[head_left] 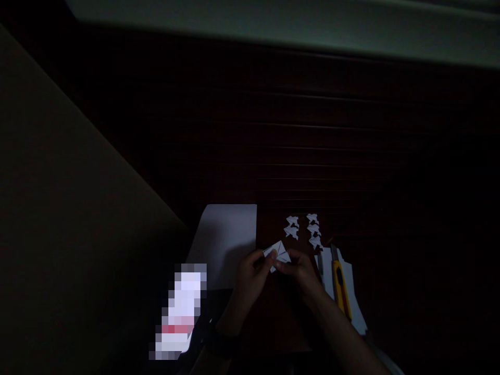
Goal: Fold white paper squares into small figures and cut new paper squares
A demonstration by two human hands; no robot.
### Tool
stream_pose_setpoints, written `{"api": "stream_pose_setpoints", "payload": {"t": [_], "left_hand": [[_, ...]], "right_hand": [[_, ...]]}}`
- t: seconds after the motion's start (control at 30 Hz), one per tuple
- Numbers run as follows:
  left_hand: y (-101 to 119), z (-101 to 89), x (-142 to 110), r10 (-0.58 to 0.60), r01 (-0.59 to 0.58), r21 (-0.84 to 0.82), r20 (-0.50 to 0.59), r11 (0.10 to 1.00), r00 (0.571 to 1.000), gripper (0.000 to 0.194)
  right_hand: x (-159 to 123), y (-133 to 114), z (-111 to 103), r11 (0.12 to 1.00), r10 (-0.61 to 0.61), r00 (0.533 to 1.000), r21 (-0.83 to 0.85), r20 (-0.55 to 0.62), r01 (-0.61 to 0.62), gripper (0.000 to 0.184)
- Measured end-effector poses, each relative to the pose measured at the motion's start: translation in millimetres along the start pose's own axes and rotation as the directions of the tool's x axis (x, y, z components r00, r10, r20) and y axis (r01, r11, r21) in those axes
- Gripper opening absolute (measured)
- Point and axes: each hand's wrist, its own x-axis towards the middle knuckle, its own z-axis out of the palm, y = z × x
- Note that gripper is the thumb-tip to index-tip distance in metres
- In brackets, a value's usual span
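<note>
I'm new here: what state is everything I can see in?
Folded paper: partly creased into flaps, held up in both hands
Left fingers: pinching it
Right fingers: pinching it
Five small paper shapes: folded, in columns of two and three
Large white sheet: unfolded, partly shadowed
Yellow cutter: lying on paper, blade too dark to judge
Screen: lit, content pixelated
</note>
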Motion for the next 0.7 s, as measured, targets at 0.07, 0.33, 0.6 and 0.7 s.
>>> {"api": "stream_pose_setpoints", "payload": {"t": [0.07, 0.33, 0.6, 0.7], "left_hand": [[-0.2, 0.6, -0.2, -0.033, 0.032, -0.032, -0.013, 0.999, 0.999, 0.03], [-0.7, 0.7, -1.1, -0.101, 0.101, -0.05, 0.0, 0.994, 0.995, 0.036], [2.1, 2.5, -1.4, -0.036, 0.036, -0.004, 0.002, 0.999, 0.999, 0.038], [0.8, 3.5, -0.8, -0.022, 0.022, 0.014, 0.014, 1.0, 1.0, 0.037]], "right_hand": [[-0.7, -0.8, 1.6, 1.0, -0.01, 1.0, 0.016, 0.004, 0.01, 0.017], [-3.2, -2.8, 6.1, 0.999, -0.023, 1.0, 0.026, -0.002, 0.023, 0.021], [0.2, -0.1, -0.1, 1.0, 0.001, 0.998, -0.005, -0.063, -0.001, 0.026], [0.6, 0.2, 0.9, 1.0, -0.011, 0.996, 0.012, -0.092, 0.012, 0.023]]}}
